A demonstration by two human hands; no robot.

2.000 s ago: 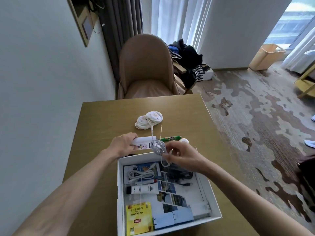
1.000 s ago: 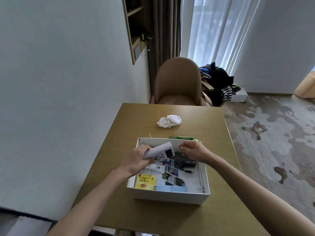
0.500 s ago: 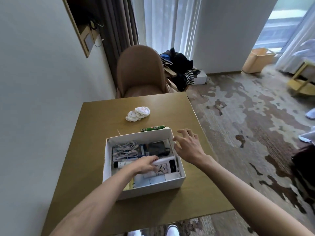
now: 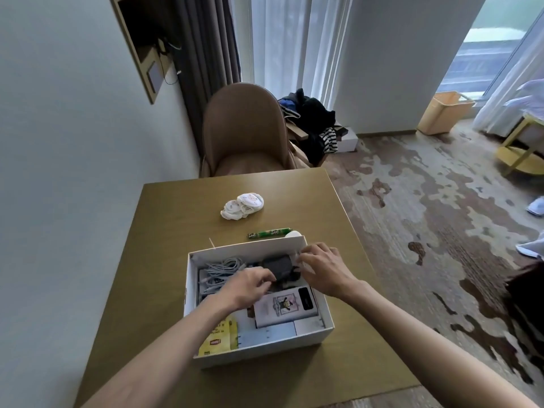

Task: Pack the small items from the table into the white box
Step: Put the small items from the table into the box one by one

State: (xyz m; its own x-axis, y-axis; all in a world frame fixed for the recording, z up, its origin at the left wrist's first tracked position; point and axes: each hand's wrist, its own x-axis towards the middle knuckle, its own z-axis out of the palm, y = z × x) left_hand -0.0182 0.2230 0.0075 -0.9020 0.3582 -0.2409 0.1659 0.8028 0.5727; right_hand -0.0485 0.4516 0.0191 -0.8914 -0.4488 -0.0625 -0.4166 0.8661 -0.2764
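Observation:
The white box sits on the wooden table, near its front. Inside lie a grey coiled cable, a black pouch, a white power bank with a cartoon print and a yellow tea packet. My left hand is inside the box with bent fingers, its tips touching the black pouch and holding nothing. My right hand hovers over the box's far right corner with its fingers apart. Behind the box lie a green tube, a small white object and a white cloth bundle.
A thin stick lies by the box's far left corner. A brown chair stands behind the table, and a wall runs along the table's left side. Patterned carpet lies beyond the table's right edge.
My left hand has let go of the power bank, which now lies in the box, and moved to the black pouch. My right hand has come in over the box's far right corner.

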